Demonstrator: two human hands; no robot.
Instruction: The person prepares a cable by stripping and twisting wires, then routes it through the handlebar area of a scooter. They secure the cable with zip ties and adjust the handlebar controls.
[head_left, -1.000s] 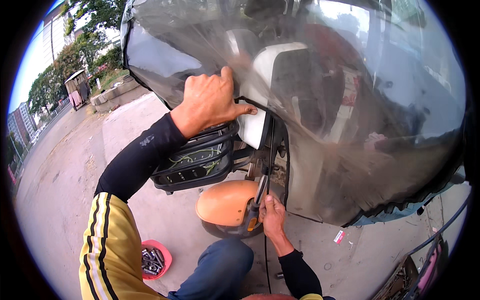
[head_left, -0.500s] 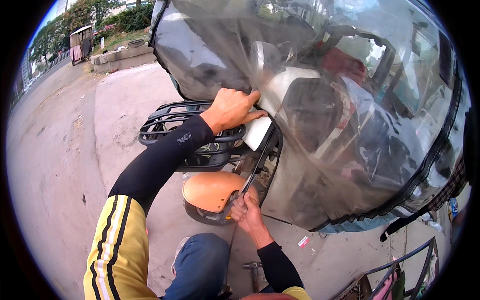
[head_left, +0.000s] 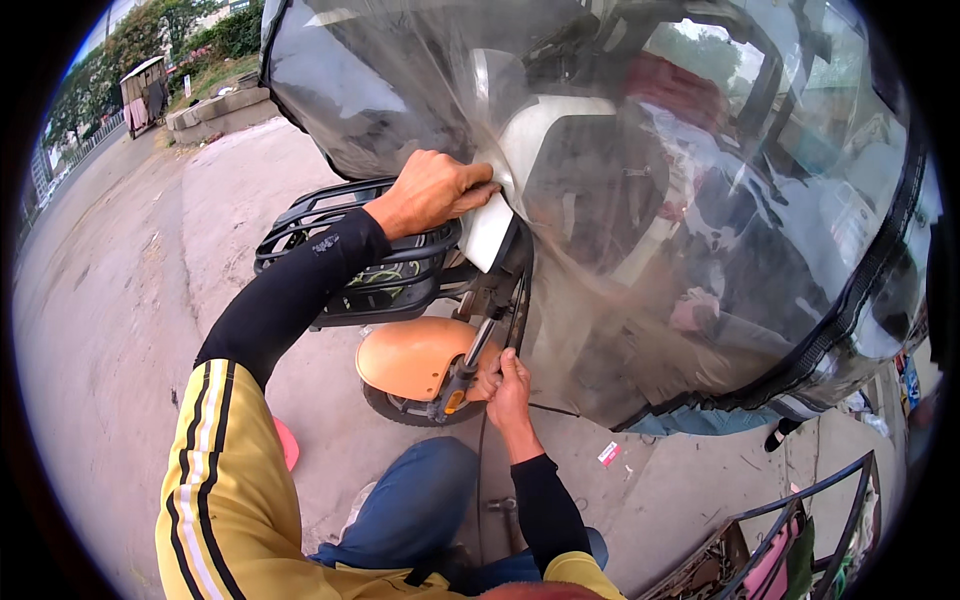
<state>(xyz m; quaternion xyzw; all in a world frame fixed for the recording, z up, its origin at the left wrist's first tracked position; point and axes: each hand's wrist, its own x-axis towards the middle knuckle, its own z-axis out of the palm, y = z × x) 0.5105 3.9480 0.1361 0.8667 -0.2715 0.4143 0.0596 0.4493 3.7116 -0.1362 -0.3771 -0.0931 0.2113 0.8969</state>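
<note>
On the concrete ground, at the front end of the scooter, my left hand (head_left: 432,190) is pressed with curled fingers against the white front panel (head_left: 487,232), just above the black wire basket (head_left: 350,260) and under the clear plastic rain cover (head_left: 640,200). Lower down, my right hand (head_left: 505,385) is clamped around the fork leg (head_left: 470,362) beside the orange mudguard (head_left: 410,355) (the front wheel (head_left: 400,408) shows only as a dark rim beneath it). My bent knee in blue trousers (head_left: 415,500) sits just behind that wheel.

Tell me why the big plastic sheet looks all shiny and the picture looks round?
Head view: the clear plastic rain cover mirrors the bright sky, so the scooter behind looks hazy; the fisheye lens bends the edges and leaves black corners; soft daylight, faint shadows; left hand, right hand and orange fender look sharp.
</note>
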